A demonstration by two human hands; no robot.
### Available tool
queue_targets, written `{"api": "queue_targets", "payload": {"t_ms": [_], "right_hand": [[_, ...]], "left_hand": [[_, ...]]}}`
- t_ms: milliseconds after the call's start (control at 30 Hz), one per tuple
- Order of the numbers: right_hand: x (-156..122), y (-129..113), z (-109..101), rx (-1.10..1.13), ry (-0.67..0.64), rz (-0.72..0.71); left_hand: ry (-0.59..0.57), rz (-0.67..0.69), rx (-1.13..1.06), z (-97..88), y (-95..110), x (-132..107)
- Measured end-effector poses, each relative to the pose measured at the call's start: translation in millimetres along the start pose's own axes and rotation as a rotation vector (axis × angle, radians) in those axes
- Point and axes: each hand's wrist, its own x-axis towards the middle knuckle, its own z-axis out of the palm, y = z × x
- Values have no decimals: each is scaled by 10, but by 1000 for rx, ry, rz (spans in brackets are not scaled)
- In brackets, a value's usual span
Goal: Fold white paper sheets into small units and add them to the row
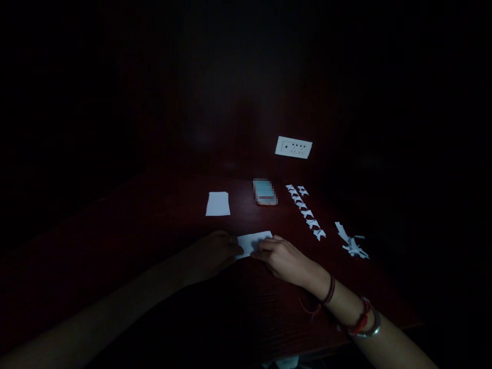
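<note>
Holding white paper (245,241), left fingers (230,251) and right fingers (266,247) sit near a phone (265,192), paper square (218,204) and scraps (352,247).

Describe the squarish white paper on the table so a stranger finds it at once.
On the dark red table, find the rectangular, bluish-screened phone. Left of it lies the squarish white paper, flat and untouched, unlike the oblong white paper that the left hand and right hand hold.

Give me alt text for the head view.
A left hand and right hand hold a white rectangular paper at a dark red table in dim light. Beyond lie a squarish white paper and bluish pixelated rectangle; rightward, notched white paper pieces and narrow white paper strips.
</note>
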Motion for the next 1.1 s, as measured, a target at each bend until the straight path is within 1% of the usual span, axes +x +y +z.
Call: {"api": "queue_targets", "payload": {"t_ms": [133, 233, 367, 600, 733, 833, 967, 1100], "right_hand": [[-8, -7, -19, -37, -11, -4], [-8, -15, -27, -62, -16, -20], [-5, -18, -23, -89, -11, -38], [-4, 28, 0, -115, 9, -77], [-36, 72, 9, -103, 28, -56], [-67, 97, -8, -100, 33, -46], [-124, 163, -70, -129, -18, -2], [-219, 278, -139, -149, -89, 68]], "left_hand": [[13, 117, 39, -33, -5, -24], [17, 148, 63, -8, -9, -26], [20, 122, 51, -5, 11, -44], [-26, 72, -27, -57, 39, -106], [-55, 50, -3, -87, 54, -118], [-88, 45, 6, -146, 93, -113], [-98, 23, -42, -213, 147, -118], [-86, 18, -49, -201, 103, -150]]}}
